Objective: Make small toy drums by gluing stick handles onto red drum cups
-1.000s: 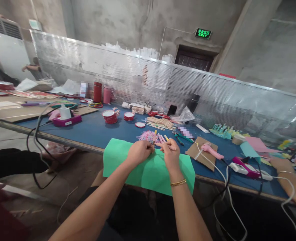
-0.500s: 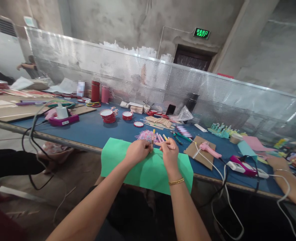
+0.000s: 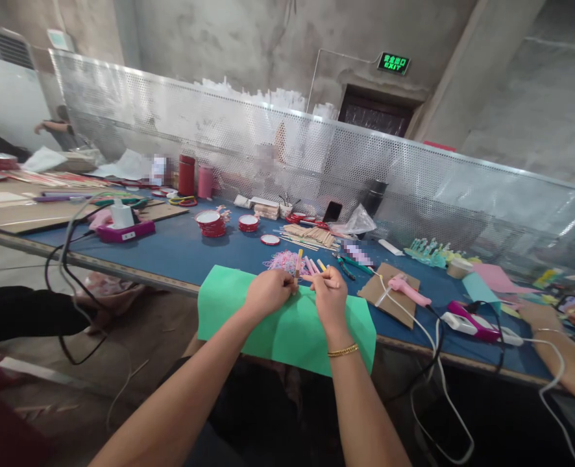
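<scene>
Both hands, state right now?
Left hand: closed, pinching a yellow-tipped stick.
Right hand: closed, fingers curled; can't tell whether it holds anything.

Bare forearms [image 3: 195, 379] join 1 gold chain bracelet [image 3: 342, 351] at the right wrist [image 3: 339, 334] and dark clothing [image 3: 248, 395].

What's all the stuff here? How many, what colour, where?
table: one, blue, middle
screen: one, silver, behind table
exit sign: one, green, on wall
bottles: two, red and pink, before screen
round discs: many, white with red rims, table
wooden sticks: lots, tan, table
glue gun: one, pink, on cardboard
power strips: two, purple and white, left and right
sheet: one, green, table edge
upright stick: one, yellow-tipped, left hand
left hand: one, ungloved, pinching stick
right hand: one, ungloved, beside stick
</scene>
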`<action>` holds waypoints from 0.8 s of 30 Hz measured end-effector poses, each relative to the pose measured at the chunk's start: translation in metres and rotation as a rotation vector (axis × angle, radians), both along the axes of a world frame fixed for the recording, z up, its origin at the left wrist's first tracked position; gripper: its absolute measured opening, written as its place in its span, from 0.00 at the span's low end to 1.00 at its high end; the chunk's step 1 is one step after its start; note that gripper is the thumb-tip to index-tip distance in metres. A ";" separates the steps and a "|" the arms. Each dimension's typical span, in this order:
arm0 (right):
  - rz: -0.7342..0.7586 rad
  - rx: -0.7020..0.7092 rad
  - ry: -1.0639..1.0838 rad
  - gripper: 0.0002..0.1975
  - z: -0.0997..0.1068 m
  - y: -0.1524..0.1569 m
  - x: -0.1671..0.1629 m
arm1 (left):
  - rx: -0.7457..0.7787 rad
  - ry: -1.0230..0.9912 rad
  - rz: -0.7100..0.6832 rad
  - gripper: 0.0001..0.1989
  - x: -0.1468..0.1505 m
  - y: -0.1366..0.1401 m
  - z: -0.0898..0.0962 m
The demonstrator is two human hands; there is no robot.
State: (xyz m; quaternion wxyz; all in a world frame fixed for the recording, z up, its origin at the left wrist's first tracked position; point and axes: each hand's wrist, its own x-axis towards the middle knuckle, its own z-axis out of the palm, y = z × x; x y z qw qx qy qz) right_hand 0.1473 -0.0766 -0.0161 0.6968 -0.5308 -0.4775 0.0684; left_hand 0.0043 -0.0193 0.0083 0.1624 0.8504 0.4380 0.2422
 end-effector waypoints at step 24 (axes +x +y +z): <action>-0.027 0.058 0.131 0.11 -0.001 0.002 0.000 | 0.021 0.001 0.008 0.12 -0.003 -0.001 0.000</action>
